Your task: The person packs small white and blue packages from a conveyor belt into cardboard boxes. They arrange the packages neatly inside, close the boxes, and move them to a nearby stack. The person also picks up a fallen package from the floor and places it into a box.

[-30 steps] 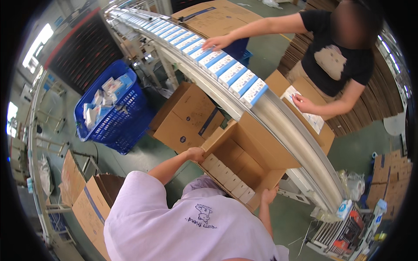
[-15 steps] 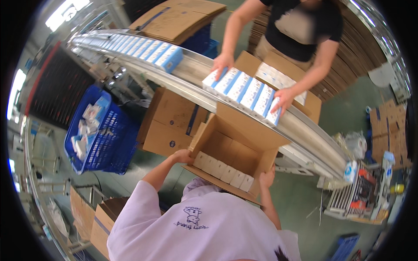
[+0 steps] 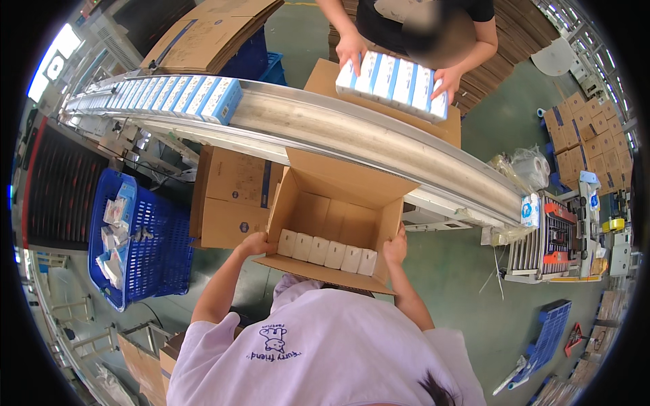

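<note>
you hold an open brown carton (image 3: pixel 332 213) at mid-frame, your left hand (image 3: pixel 254 244) closed on its left edge, your right hand (image 3: pixel 395 247) closed on its right side. its cardboard is plain inside, the far flap tilts outward, and six white packs (image 3: pixel 327 252) form one row along its near wall.

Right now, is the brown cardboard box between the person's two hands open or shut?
Open: the brown cardboard box shows its inside, with white rectangular packs visible along the near side.
</note>
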Available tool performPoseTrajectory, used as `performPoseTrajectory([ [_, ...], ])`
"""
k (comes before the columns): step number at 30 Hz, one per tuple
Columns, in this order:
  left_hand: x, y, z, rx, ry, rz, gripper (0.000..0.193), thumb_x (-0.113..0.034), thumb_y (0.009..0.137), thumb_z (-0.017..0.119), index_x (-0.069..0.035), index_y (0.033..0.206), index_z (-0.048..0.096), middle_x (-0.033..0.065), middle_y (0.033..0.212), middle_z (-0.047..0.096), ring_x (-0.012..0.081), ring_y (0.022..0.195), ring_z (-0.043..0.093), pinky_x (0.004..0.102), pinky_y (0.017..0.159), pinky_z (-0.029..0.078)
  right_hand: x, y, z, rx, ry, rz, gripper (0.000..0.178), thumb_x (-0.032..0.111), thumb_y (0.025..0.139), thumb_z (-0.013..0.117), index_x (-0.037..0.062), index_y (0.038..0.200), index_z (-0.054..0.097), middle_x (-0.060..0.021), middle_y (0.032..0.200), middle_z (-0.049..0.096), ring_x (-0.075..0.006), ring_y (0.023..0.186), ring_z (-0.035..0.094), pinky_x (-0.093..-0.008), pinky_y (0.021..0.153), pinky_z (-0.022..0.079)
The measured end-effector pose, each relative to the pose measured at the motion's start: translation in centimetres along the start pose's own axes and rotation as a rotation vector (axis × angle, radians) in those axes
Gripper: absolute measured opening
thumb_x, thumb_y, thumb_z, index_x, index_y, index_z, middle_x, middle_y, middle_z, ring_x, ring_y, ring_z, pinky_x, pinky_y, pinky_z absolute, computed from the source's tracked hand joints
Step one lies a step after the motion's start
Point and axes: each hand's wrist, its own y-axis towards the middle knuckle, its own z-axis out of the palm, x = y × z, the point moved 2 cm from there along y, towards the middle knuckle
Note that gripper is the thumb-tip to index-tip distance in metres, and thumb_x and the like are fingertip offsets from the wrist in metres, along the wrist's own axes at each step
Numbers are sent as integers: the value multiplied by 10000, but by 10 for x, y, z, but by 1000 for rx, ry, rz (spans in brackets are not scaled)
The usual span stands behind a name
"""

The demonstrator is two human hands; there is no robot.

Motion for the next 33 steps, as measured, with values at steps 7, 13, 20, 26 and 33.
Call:
performPoseTrajectory([
  [7, 7, 1, 0, -42, 15, 31, 349, -347, 685, 625, -66, 887, 668, 131, 814, 665, 270, 811, 635, 359, 711, 481, 4, 0, 1, -16, -2, -34, 667, 45, 712, 537, 107, 1333, 305, -226, 1121, 524, -384, 979, 541, -448, 805, 455],
  [13, 7, 8, -1, 84, -20, 40, 350, -347, 660, 611, -38, 812, 675, 170, 790, 653, 293, 785, 634, 381, 686, 483, -19, 10, 15, -71, -37, -163, 667, 62, 708, 554, 64, 1329, 310, -235, 1155, 511, -373, 1059, 500, -430, 882, 420],
  [20, -9, -19, -14, -53, 20, -109, 497, -474, 654, 639, 2, 795, 657, 190, 768, 638, 326, 771, 621, 386, 708, 484, 62, -22, -43, -364, -72, -545, 678, 116, 770, 581, -21, 1345, 249, -262, 1361, 282, -419, 1220, 341, -458, 1007, 301],
  [26, -10, -40, -71, 83, -251, -78, 548, -440, 767, 623, 58, 992, 587, 129, 714, 634, 185, 569, 613, 303, 523, 495, 224, 14, -94, -259, 69, -971, 446, 111, 862, 519, -7, 1272, 388, -201, 1332, 365, -349, 1213, 387, -393, 982, 343],
  [33, 5, 0, -290, -950, 246, 197, 382, -185, 815, 606, -11, 1148, 541, 153, 1060, 596, 250, 964, 582, 354, 806, 473, 250, 127, -52, 167, 94, -773, 300, 241, 920, 460, 29, 1110, 556, -144, 1011, 616, -253, 937, 598, -336, 813, 457],
])
